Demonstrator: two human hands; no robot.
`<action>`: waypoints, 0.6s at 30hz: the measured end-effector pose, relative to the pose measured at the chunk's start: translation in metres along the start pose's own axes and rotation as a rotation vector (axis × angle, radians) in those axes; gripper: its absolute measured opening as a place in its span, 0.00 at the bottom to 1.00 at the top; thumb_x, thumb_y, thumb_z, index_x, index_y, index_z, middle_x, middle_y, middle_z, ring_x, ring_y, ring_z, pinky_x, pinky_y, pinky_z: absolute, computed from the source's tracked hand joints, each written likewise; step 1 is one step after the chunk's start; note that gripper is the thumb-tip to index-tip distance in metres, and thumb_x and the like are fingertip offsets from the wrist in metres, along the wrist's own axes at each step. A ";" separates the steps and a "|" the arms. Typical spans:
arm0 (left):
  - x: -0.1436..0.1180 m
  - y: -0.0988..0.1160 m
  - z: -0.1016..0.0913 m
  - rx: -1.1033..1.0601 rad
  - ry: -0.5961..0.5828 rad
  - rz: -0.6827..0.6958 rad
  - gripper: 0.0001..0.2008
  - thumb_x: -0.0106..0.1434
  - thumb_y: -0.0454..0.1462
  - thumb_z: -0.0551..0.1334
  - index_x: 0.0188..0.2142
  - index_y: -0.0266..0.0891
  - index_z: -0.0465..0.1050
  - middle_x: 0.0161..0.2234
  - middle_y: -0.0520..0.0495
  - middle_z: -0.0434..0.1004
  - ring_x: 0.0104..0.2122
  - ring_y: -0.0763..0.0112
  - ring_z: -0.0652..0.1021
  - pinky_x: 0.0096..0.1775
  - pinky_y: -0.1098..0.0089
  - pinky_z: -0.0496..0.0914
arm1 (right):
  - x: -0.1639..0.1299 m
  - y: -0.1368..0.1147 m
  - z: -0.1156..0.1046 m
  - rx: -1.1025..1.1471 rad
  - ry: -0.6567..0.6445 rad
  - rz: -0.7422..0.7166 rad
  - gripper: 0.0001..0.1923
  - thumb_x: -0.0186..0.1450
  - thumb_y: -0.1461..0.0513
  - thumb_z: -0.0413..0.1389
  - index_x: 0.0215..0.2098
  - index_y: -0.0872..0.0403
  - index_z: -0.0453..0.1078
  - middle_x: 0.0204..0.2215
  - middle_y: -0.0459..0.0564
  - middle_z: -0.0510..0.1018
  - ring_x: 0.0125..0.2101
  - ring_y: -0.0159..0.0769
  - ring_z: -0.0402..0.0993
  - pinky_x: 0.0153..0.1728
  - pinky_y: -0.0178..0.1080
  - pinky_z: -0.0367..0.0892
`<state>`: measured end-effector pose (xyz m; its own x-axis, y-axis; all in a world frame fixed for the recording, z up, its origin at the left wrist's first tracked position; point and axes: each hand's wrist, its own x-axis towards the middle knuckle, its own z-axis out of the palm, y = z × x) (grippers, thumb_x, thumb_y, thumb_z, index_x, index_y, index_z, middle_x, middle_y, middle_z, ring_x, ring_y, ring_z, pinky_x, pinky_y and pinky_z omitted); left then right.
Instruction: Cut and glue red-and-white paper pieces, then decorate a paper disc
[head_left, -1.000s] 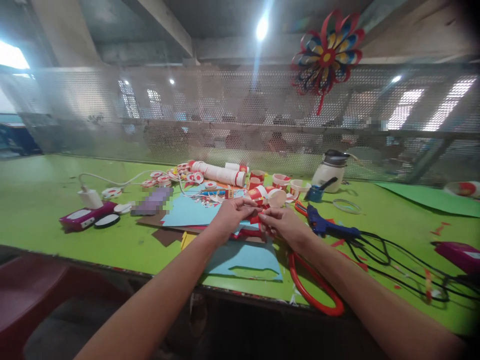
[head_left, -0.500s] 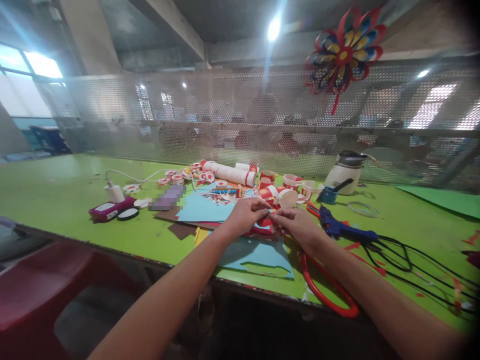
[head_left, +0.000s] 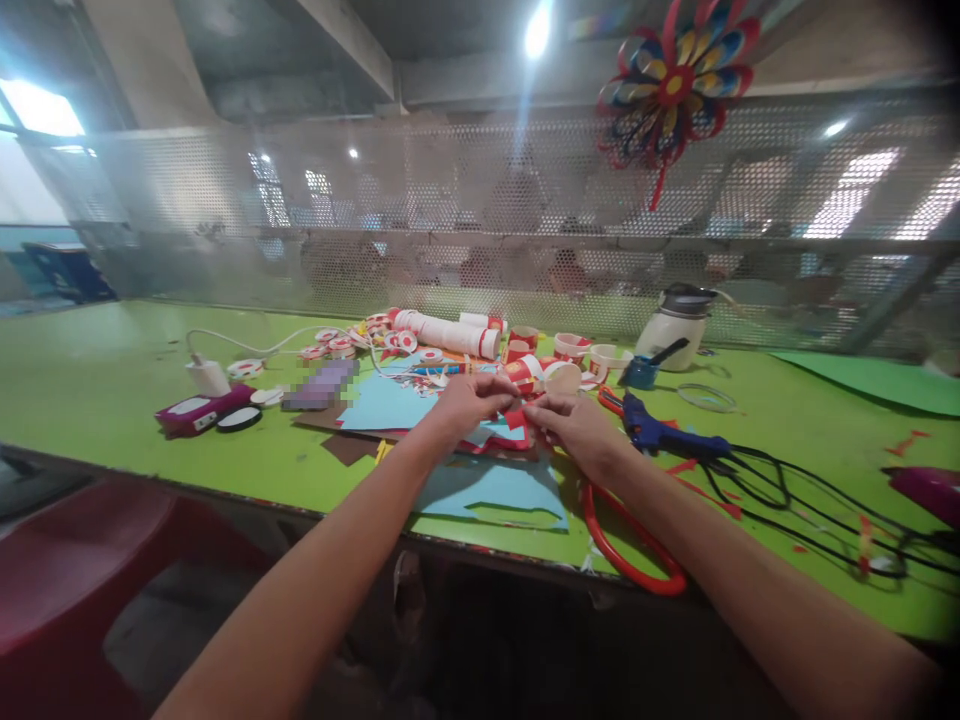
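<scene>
Head view, sole view supplied. Left hand and right hand extended side by side over the green bench, fingertips facing. Small red paper piece located between the two, pinched at its left end by the left grip and at its right end by the right grip; both grips pressed together on the paper, thumbs on top. Piece held just above the blue paper sheet, not resting on it. Exact shape of the piece not discernible: too small, partly covered by fingers.

Directly beyond the hands: cluster of red-and-white paper cups, one lying on its side; a stacked row of cups lying flat further left. Near the right wrist: blue glue gun with black cable trailing right. Red scissors at the bench's near edge, beneath the right forearm. Cut blue sheet below the hands. White kettle at the rear, against the mesh screen. Pinwheel hung on the mesh, upper right. Pink device well apart to the left.
</scene>
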<state>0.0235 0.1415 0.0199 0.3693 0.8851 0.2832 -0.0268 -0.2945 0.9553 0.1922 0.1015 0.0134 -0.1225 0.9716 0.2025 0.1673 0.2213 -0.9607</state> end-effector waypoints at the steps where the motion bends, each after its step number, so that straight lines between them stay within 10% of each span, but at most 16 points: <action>1: 0.001 0.002 -0.004 -0.025 0.049 0.008 0.06 0.51 0.31 0.64 0.31 0.33 0.75 0.25 0.49 0.76 0.25 0.76 0.74 0.29 0.74 0.66 | 0.001 0.001 -0.001 0.023 0.008 -0.017 0.15 0.52 0.52 0.61 0.19 0.54 0.67 0.14 0.41 0.69 0.15 0.26 0.60 0.19 0.33 0.55; 6: 0.004 0.008 -0.015 -0.166 0.285 0.019 0.08 0.53 0.31 0.63 0.35 0.34 0.71 0.28 0.49 0.76 0.27 0.74 0.77 0.30 0.74 0.67 | 0.000 0.000 -0.003 0.076 0.010 -0.046 0.16 0.54 0.52 0.61 0.19 0.54 0.67 0.14 0.41 0.68 0.15 0.25 0.60 0.18 0.33 0.55; 18: -0.001 0.002 0.002 -0.038 0.060 -0.080 0.07 0.52 0.28 0.64 0.32 0.33 0.69 0.23 0.53 0.73 0.22 0.79 0.72 0.28 0.75 0.66 | 0.001 0.002 -0.005 0.003 0.060 -0.021 0.13 0.54 0.56 0.62 0.18 0.55 0.69 0.11 0.40 0.68 0.14 0.24 0.59 0.17 0.32 0.55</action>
<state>0.0251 0.1395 0.0215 0.3153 0.9257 0.2090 -0.0347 -0.2088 0.9773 0.1975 0.1030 0.0130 -0.0672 0.9700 0.2336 0.1626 0.2416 -0.9566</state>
